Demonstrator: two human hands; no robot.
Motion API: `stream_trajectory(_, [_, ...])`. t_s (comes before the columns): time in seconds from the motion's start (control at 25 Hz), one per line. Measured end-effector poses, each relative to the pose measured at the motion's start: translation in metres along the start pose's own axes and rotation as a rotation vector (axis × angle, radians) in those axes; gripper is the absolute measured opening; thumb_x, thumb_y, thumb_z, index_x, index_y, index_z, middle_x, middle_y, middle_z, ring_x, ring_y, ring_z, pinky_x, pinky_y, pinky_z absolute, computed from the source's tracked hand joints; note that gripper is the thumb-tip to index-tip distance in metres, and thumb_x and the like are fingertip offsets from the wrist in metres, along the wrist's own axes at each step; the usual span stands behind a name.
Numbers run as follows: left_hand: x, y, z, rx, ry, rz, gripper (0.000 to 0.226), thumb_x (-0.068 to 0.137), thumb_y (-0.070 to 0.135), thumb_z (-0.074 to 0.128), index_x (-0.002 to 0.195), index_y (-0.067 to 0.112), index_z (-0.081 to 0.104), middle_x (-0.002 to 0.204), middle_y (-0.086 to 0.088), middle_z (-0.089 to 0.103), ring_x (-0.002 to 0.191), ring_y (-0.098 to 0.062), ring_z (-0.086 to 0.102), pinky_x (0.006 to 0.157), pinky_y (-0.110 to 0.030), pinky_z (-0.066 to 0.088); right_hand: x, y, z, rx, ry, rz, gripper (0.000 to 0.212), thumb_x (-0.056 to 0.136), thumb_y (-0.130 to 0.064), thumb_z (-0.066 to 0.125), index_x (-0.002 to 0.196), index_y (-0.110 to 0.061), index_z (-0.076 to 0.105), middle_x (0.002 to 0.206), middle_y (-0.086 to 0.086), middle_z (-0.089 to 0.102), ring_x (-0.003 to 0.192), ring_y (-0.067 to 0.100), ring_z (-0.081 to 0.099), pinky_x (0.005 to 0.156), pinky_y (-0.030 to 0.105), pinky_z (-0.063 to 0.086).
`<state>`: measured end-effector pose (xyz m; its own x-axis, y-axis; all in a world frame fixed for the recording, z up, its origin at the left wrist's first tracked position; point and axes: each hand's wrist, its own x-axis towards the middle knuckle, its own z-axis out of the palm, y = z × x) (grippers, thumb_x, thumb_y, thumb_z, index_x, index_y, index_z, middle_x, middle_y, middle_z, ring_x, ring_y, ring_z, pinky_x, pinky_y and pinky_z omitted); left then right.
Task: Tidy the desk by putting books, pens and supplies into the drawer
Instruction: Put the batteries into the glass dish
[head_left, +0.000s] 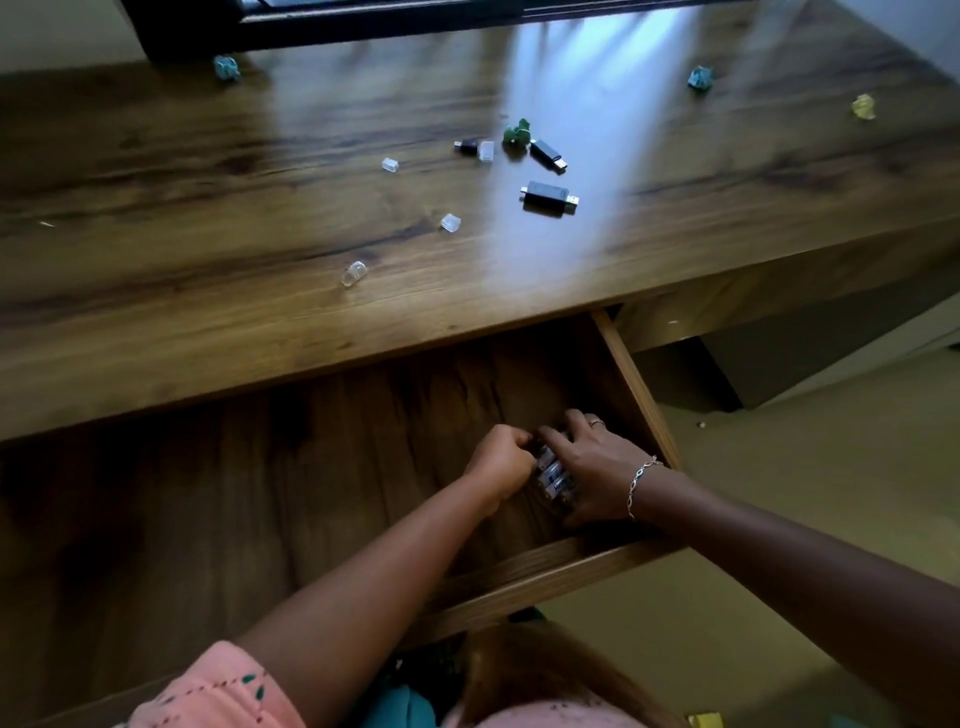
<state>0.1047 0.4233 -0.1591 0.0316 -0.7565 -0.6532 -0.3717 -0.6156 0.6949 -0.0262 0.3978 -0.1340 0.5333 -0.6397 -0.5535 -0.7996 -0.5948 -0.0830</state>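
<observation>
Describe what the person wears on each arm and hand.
The left hand has no jewellery in view; that arm is bare up to a pink sleeve with dashed reddish stitching and small green marks. The right hand carries a ring on one finger and a thin silvery chain bracelet at the wrist; no sleeve shows on that arm.

In the open drawer (631, 384) both hands grip a bunch of batteries (555, 480): the left hand (501, 460) curls against one side, the right hand (597, 467) arches over it. Beyond the fingertips, USB sticks (549, 196) lie on the desk (208, 234).
</observation>
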Motion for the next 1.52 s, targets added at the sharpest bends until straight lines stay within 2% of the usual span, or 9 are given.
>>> stream_trajectory(0.2, [-0.006,-0.001,0.003,-0.023,-0.015,0.034,0.039,0.093,0.005,0.049,0.132,0.012,0.05,0.123,-0.01,0.059,0.098,-0.016,0.058,0.088,-0.032,0.051,-0.001,0.003,0.005,-0.014,0.002,0.021,0.109,0.065,-0.044,0.078,0.146,-0.017,0.01,0.144,0.017,0.017,0.132,0.035,0.025,0.104,0.042,0.04])
stream_trajectory(0.4, [-0.009,-0.005,0.007,-0.053,-0.029,0.091,0.039,0.095,0.005,0.046,0.133,0.008,0.048,0.131,-0.009,0.055,0.117,-0.021,0.053,0.1,-0.035,0.046,-0.003,0.005,0.002,-0.017,-0.022,0.049,0.108,0.066,-0.049,0.076,0.146,-0.017,0.011,0.143,0.019,0.016,0.132,0.036,0.026,0.106,0.044,0.037])
stream_trajectory(0.6, [-0.02,-0.011,-0.001,-0.034,-0.034,0.14,0.042,0.096,0.008,0.046,0.137,0.012,0.044,0.134,-0.01,0.052,0.121,-0.026,0.051,0.102,-0.038,0.044,-0.006,-0.001,-0.003,-0.022,-0.031,0.082,0.101,0.069,-0.055,0.07,0.145,-0.017,0.014,0.142,0.018,0.021,0.131,0.036,0.029,0.108,0.044,0.034])
stream_trajectory(0.92, [-0.069,-0.031,-0.079,0.245,0.403,0.479,0.037,0.093,0.013,0.052,0.13,0.015,0.051,0.124,-0.003,0.056,0.116,-0.013,0.052,0.095,-0.028,0.046,-0.006,-0.076,-0.032,0.031,0.167,-0.108,0.088,0.081,-0.052,0.058,0.147,-0.015,0.013,0.147,0.015,0.022,0.134,0.032,0.027,0.11,0.034,0.024])
stream_trajectory(1.2, [-0.114,-0.091,-0.114,0.478,0.634,0.505,0.036,0.096,0.016,0.045,0.131,0.015,0.05,0.126,-0.001,0.054,0.12,-0.014,0.045,0.089,-0.018,0.036,-0.006,-0.157,-0.03,-0.021,0.224,-0.406,0.071,0.091,-0.045,0.047,0.146,-0.014,0.016,0.151,0.014,0.017,0.139,0.03,0.021,0.112,0.035,0.023])
stream_trajectory(1.28, [-0.124,-0.106,-0.109,0.528,0.67,0.506,0.035,0.096,0.018,0.04,0.128,0.013,0.053,0.122,-0.003,0.056,0.118,-0.016,0.046,0.088,-0.018,0.036,-0.009,-0.167,-0.023,-0.02,0.21,-0.454,0.069,0.091,-0.049,0.044,0.144,-0.013,0.02,0.15,0.013,0.02,0.138,0.03,0.023,0.112,0.034,0.024])
stream_trajectory(1.36, [-0.134,-0.12,-0.098,0.566,0.715,0.496,0.041,0.091,0.022,0.034,0.12,0.01,0.059,0.112,-0.005,0.061,0.109,-0.019,0.053,0.084,-0.024,0.045,-0.017,-0.177,-0.018,-0.026,0.184,-0.486,0.072,0.087,-0.057,0.035,0.14,-0.009,0.033,0.144,0.017,0.034,0.132,0.031,0.036,0.107,0.034,0.033])
stream_trajectory(1.44, [-0.141,-0.135,-0.086,0.606,0.767,0.476,0.042,0.088,0.024,0.033,0.116,0.01,0.061,0.107,-0.004,0.062,0.104,-0.019,0.057,0.079,-0.028,0.053,-0.021,-0.18,-0.007,-0.033,0.216,-0.479,0.073,0.084,-0.06,0.022,0.116,-0.007,0.061,0.117,0.016,0.062,0.107,0.027,0.062,0.087,0.029,0.051])
stream_trajectory(1.52, [-0.146,-0.143,-0.078,0.645,0.805,0.463,0.039,0.089,0.026,0.035,0.116,0.011,0.06,0.108,-0.004,0.062,0.108,-0.02,0.056,0.08,-0.031,0.055,-0.025,-0.179,0.001,-0.018,0.282,-0.452,0.076,0.093,-0.056,0.01,0.103,-0.009,0.068,0.099,0.011,0.07,0.093,0.022,0.069,0.077,0.028,0.055])
